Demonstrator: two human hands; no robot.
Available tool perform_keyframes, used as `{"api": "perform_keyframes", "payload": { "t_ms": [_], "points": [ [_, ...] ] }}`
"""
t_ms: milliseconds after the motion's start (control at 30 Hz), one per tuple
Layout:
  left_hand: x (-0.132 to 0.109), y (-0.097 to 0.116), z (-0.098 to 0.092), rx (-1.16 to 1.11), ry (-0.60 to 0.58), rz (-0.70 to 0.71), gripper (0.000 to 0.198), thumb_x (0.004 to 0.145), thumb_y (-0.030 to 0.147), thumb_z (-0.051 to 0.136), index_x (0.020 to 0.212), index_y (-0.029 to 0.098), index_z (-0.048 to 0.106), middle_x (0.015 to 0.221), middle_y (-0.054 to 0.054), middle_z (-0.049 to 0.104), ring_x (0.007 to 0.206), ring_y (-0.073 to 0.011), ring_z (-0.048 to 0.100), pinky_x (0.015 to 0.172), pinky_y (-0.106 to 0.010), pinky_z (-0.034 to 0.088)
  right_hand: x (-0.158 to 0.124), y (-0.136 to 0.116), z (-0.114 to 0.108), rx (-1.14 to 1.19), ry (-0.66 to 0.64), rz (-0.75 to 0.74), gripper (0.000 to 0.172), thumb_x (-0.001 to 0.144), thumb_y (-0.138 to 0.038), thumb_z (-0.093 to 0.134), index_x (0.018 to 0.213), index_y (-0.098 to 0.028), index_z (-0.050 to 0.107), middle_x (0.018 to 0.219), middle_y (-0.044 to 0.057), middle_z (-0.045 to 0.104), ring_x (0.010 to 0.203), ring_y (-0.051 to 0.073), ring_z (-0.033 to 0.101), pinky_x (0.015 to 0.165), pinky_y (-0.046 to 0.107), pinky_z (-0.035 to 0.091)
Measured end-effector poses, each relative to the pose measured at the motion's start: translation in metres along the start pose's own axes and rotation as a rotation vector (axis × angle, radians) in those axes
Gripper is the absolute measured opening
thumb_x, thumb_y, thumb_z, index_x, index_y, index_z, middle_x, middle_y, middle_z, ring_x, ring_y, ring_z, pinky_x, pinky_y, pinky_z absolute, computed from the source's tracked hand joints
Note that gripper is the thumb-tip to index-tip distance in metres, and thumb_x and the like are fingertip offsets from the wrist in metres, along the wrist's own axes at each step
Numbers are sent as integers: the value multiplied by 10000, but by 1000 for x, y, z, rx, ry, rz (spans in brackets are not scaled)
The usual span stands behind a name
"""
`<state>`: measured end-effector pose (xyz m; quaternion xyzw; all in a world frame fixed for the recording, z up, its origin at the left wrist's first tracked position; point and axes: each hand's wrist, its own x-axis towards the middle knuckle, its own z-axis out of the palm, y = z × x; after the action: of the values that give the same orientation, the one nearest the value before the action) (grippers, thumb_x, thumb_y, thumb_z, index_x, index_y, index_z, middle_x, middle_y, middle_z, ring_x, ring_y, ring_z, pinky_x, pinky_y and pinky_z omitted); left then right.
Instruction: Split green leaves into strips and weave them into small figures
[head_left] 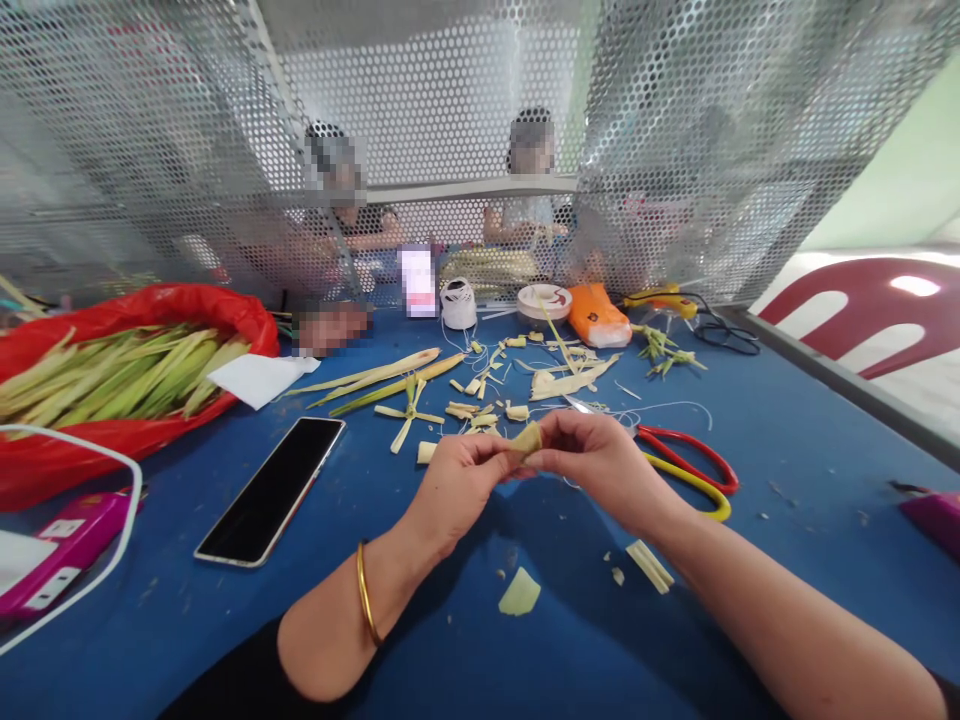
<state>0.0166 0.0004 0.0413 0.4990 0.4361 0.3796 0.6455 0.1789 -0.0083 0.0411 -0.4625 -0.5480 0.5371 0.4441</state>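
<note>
Between the fingertips of both hands is a small folded piece of pale green-yellow leaf [528,438]. My left hand [465,482] pinches its near left end, thumb on top. The far right end is pinched by my right hand [592,455]. Just beyond the hands lie several cut pale leaf pieces [480,412] and a knotted leaf cross [410,412]. Scissors [694,462] with one red and one yellow handle rest beside my right wrist, their blades partly hidden. A loose leaf scrap [520,592] lies on the blue table nearer to me.
On the left are a red bag of long leaves [142,440], a phone [271,490] and a magenta power strip [67,550]. White thread spool [458,304], round tin [544,303] and orange packet [598,314] stand before a perforated metal screen [450,90]. People sit behind it.
</note>
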Motion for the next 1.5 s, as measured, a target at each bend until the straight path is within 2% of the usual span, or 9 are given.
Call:
{"api": "perform_keyframes", "payload": {
  "t_ms": [233, 500, 800, 967, 1133, 1200, 1267, 1400, 1500],
  "points": [
    [-3, -1, 4, -112, 40, -35, 194, 702, 275, 747, 864, 170, 769, 792, -56, 738, 756, -152, 662, 782, -264, 494, 1, 5, 3, 10, 164, 4, 133, 651, -281, 707, 661, -184, 617, 577, -40, 586, 571, 120, 519, 571, 265, 411],
    [-6, -16, 20, -402, 229, -102, 203, 577, 232, 834, 744, 155, 747, 758, -24, 723, 694, -109, 646, 766, -237, 507, -3, 12, 18, 136, 265, -35, 184, 672, -335, 718, 669, -198, 594, 642, -15, 616, 620, 137, 540, 619, 285, 454],
    [-6, -15, 20, -333, 245, -28, 147, 642, 253, 782, 749, 159, 749, 721, -21, 720, 644, -113, 644, 699, -235, 518, -4, 13, 19, 207, 229, -9, 239, 650, -353, 742, 659, -197, 561, 624, -33, 573, 584, 116, 499, 589, 264, 433],
    [-6, -13, 19, -272, 266, -43, 123, 640, 249, 777, 705, 148, 748, 651, -15, 704, 608, -102, 634, 660, -208, 510, -3, 20, 24, 65, 246, -85, 208, 695, -345, 711, 673, -203, 562, 611, -34, 552, 576, 123, 495, 564, 264, 417],
    [1, -14, 11, -262, 325, -75, 141, 634, 249, 772, 708, 133, 742, 631, -34, 706, 593, -120, 642, 656, -235, 520, 2, 5, 0, -266, 92, -81, 134, 774, -344, 617, 777, -213, 588, 729, 6, 634, 685, 175, 595, 648, 304, 465],
    [5, -15, 7, -270, 357, -70, 158, 628, 261, 775, 705, 128, 736, 650, -51, 717, 598, -128, 651, 662, -247, 524, -3, -4, -25, -669, 34, -94, 101, 782, -304, 602, 828, -214, 608, 794, 35, 666, 725, 211, 618, 643, 323, 448],
    [8, -14, 2, -272, 378, -64, 160, 628, 265, 769, 689, 123, 729, 670, -68, 724, 612, -132, 660, 660, -247, 525, -15, -6, -53, -1139, 83, -63, 133, 765, -273, 612, 882, -212, 632, 851, 74, 685, 751, 265, 632, 622, 345, 419],
    [14, -14, -5, -288, 391, -75, 157, 645, 257, 742, 692, 108, 729, 692, -88, 731, 635, -141, 673, 645, -239, 530, -41, 20, -99, -1557, 173, 164, 267, 734, -116, 550, 978, -156, 652, 782, 100, 680, 697, 277, 662, 563, 320, 399],
    [16, -16, -8, -302, 380, -74, 162, 659, 257, 733, 705, 102, 730, 704, -94, 735, 648, -143, 679, 651, -237, 535, -50, 41, -112, -1601, 195, 100, 514, 723, -29, 469, 1219, -124, 564, 883, 107, 679, 813, 267, 667, 681, 326, 443]
  ]
}}
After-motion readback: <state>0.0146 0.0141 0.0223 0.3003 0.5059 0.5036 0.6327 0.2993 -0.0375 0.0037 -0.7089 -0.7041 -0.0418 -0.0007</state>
